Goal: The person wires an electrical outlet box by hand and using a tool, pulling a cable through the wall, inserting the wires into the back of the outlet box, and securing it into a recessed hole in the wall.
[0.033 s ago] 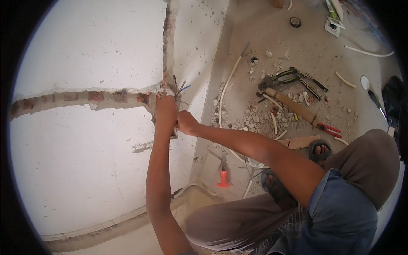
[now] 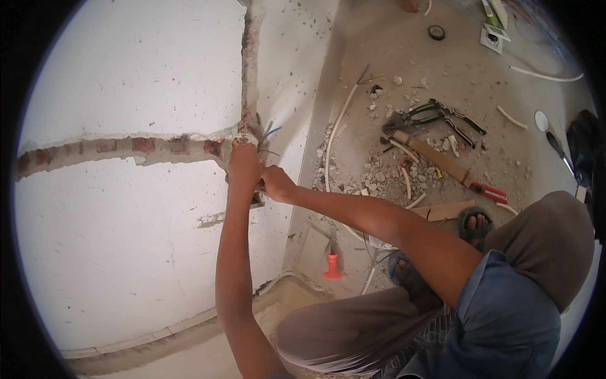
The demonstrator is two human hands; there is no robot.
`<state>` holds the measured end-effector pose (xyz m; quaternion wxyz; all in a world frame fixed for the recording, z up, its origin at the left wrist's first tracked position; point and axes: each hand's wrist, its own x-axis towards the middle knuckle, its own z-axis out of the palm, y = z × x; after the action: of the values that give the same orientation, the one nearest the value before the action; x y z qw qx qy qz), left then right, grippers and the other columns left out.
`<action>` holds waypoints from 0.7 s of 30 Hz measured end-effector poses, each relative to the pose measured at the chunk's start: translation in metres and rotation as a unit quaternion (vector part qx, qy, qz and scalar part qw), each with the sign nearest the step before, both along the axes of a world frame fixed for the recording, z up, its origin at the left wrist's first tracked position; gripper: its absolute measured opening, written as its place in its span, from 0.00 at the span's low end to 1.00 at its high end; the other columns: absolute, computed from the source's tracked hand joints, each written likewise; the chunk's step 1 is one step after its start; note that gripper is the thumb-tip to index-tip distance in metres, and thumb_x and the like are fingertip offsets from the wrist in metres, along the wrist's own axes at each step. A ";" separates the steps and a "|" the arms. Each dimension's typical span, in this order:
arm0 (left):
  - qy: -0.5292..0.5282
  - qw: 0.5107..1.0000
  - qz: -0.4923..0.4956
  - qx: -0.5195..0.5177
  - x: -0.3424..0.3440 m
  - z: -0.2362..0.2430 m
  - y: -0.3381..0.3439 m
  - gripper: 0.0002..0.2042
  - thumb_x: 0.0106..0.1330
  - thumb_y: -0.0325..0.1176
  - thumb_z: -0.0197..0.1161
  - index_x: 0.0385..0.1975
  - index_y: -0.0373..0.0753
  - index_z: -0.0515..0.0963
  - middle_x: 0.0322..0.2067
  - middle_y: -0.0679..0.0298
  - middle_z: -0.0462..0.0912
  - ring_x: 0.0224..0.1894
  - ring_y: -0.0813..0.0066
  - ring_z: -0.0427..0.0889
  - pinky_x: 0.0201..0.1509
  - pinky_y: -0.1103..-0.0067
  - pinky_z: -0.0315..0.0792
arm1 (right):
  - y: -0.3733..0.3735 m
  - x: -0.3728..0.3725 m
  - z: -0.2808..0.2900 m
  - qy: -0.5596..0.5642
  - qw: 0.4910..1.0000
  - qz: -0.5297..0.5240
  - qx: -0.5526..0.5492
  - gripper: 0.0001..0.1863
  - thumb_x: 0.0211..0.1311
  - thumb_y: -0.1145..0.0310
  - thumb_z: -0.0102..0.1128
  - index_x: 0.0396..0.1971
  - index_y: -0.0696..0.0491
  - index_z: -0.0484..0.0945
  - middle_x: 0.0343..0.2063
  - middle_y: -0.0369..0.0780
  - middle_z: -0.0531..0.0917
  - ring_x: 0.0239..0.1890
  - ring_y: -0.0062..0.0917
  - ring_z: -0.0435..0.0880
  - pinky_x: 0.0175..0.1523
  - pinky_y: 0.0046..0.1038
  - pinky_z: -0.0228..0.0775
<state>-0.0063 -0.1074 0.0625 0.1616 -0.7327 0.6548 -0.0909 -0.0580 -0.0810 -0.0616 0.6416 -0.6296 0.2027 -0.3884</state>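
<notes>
On the white wall (image 2: pixel 126 215), two chased grooves with exposed brick (image 2: pixel 144 144) meet at a rough recess (image 2: pixel 246 129). My left hand (image 2: pixel 245 163) is at this junction, fingers curled into the recess and mostly hidden. Just right of it and slightly lower, my right hand (image 2: pixel 278 183) has closed fingers at the recess edge; what either grips is hidden. Loose wires (image 2: pixel 273 131), one blue, poke out beside the hands. A dark, rough-edged piece (image 2: pixel 257 199) shows below them.
On the dusty floor lie rubble (image 2: pixel 372 183), pliers (image 2: pixel 429 114), a wooden-handled hammer (image 2: pixel 435 158), a red-handled tool (image 2: pixel 489 192), white conduit (image 2: pixel 341 120), black tape (image 2: pixel 437 32) and an orange-handled chisel (image 2: pixel 332 268). My sandalled feet (image 2: pixel 473 224) and bent knees are at lower right.
</notes>
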 end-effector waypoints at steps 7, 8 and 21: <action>0.044 0.998 -0.037 0.008 0.008 0.017 0.010 0.03 0.53 0.25 0.59 0.24 0.32 0.77 0.27 0.46 0.79 0.34 0.46 0.80 0.38 0.62 0.75 | 0.013 0.021 -0.006 0.020 0.997 -0.060 -0.034 0.23 0.42 0.59 0.75 0.31 0.60 0.77 0.28 0.49 0.81 0.33 0.47 0.80 0.42 0.42 0.71; 0.037 0.998 -0.048 0.004 0.007 0.013 0.012 0.04 0.53 0.26 0.59 0.24 0.32 0.77 0.27 0.46 0.79 0.34 0.46 0.80 0.38 0.62 0.75 | 0.013 0.026 -0.010 0.025 0.998 -0.050 -0.027 0.22 0.44 0.59 0.74 0.32 0.60 0.77 0.29 0.50 0.81 0.33 0.47 0.80 0.42 0.42 0.71; -0.003 0.994 -0.024 -0.107 -0.017 -0.028 0.035 0.05 0.59 0.28 0.56 0.27 0.33 0.74 0.32 0.48 0.76 0.30 0.45 0.80 0.33 0.60 0.76 | 0.001 -0.061 -0.039 0.080 0.974 0.145 -0.156 0.21 0.45 0.48 0.69 0.23 0.54 0.80 0.24 0.43 0.83 0.30 0.41 0.83 0.37 0.38 0.74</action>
<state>-0.0228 -0.0719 0.0344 0.0818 -0.7300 0.6579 -0.1662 -0.1188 -0.0804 -0.1008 0.5665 -0.7738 0.0968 -0.2663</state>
